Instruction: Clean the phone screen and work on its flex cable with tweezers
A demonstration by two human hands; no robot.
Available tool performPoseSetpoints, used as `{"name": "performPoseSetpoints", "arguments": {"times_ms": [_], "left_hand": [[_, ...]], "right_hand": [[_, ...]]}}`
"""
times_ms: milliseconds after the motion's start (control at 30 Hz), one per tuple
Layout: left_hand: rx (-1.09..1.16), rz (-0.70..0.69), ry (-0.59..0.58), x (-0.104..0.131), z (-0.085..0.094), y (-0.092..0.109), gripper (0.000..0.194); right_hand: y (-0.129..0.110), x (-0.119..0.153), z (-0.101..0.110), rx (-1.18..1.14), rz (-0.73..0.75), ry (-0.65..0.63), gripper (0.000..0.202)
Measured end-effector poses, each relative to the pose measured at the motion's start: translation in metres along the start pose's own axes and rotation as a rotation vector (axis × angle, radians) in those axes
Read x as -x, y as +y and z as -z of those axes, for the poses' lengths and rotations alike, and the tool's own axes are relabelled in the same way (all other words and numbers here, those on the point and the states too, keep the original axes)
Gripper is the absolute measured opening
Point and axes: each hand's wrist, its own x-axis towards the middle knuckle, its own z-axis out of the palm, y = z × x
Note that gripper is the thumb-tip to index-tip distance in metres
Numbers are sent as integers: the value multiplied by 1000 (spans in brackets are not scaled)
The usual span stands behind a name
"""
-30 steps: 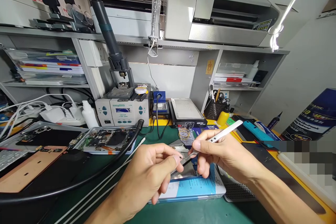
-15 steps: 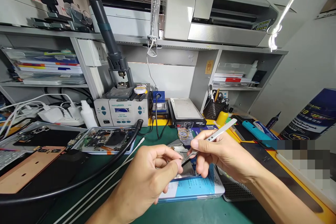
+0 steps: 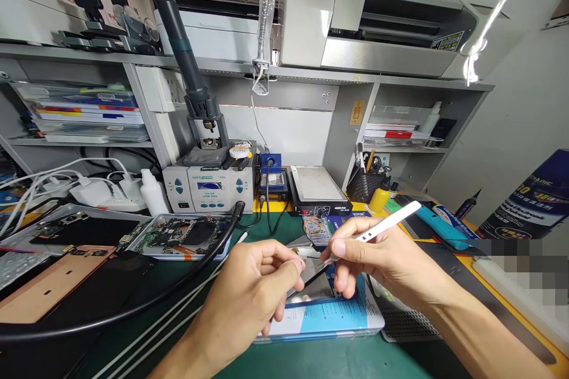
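Observation:
My left hand (image 3: 253,284) is closed in a pinch, thumb against forefinger, over the near side of the work. Whatever lies between those fingertips is too small or hidden to name. Held slantwise like a pen in my right hand (image 3: 367,254) are slim white-and-silver tweezers (image 3: 386,220), their flat end pointing up and right. Their tip points toward my left fingertips, with a small gap between. Below both hands, a shiny metallic flat piece with a dark strip (image 3: 315,291) lies on a blue-and-white box (image 3: 333,323), partly covered by my fingers.
A thick black hose (image 3: 178,302) and white cables (image 3: 164,323) cross the green mat at left. Opened devices (image 3: 186,235) lie beyond them. Behind stand a hot-air station (image 3: 210,189), a flat heating plate (image 3: 320,183) and a yellow bottle (image 3: 380,196). A large spray can (image 3: 528,201) stands right.
My right hand has drawn the tweezers slightly right, away from my left fingertips, and their flat end sits farther right. My left hand stays pinched. The whole view has shifted slightly.

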Motion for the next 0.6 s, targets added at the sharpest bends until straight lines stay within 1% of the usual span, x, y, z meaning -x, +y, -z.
{"name": "performPoseSetpoints", "arguments": {"times_ms": [100,267,333,600], "left_hand": [[6,4,-3,0,1,-1,21],[62,44,-47,-1,0,0,30],[104,65,-60,-1,0,0,29],[162,64,-65,-1,1,0,30]], "right_hand": [[-1,0,0,14,25,-12,24],[-1,2,-1,40,104,-14,19],[-1,3,-1,60,124,-3,17],[0,4,-2,88,106,2,19]]}}
